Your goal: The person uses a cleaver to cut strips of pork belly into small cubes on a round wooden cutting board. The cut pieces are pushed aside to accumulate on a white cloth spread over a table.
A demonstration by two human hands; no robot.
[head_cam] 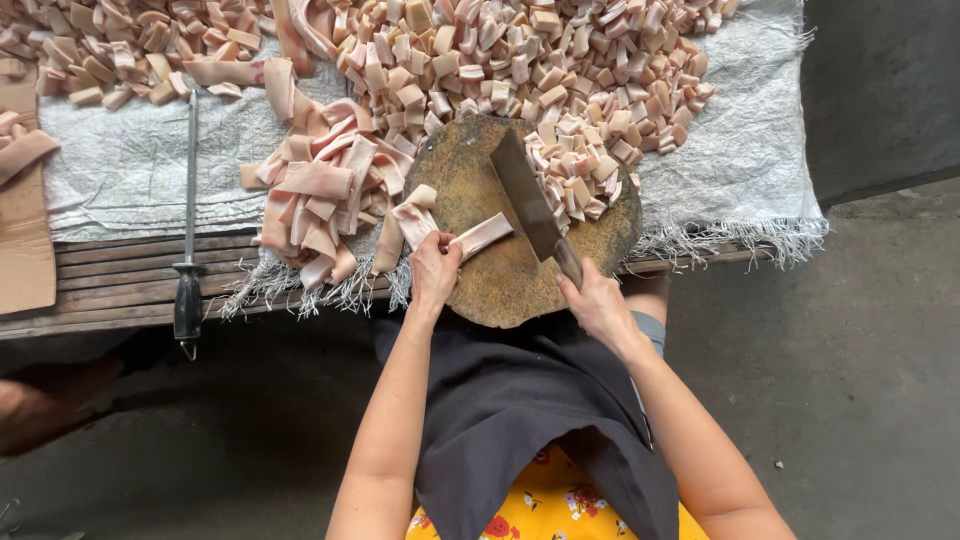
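A round wooden chopping block [480, 180] rests at the near edge of a low slatted table. My left hand [434, 270] presses a pale pink strip of fatty meat [480, 237] flat on the block. My right hand [598, 300] grips the handle of a broad cleaver [525, 195], whose blade lies angled over the block just right of the strip. Small cut cubes [580, 180] sit on the block's right side.
A heap of long meat strips [320, 200] lies left of the block. Many cut cubes [520, 50] cover a white woven sack [740, 140]. A sharpening steel [189, 220] lies on the left, beside brown cardboard [25, 220]. Concrete floor lies below.
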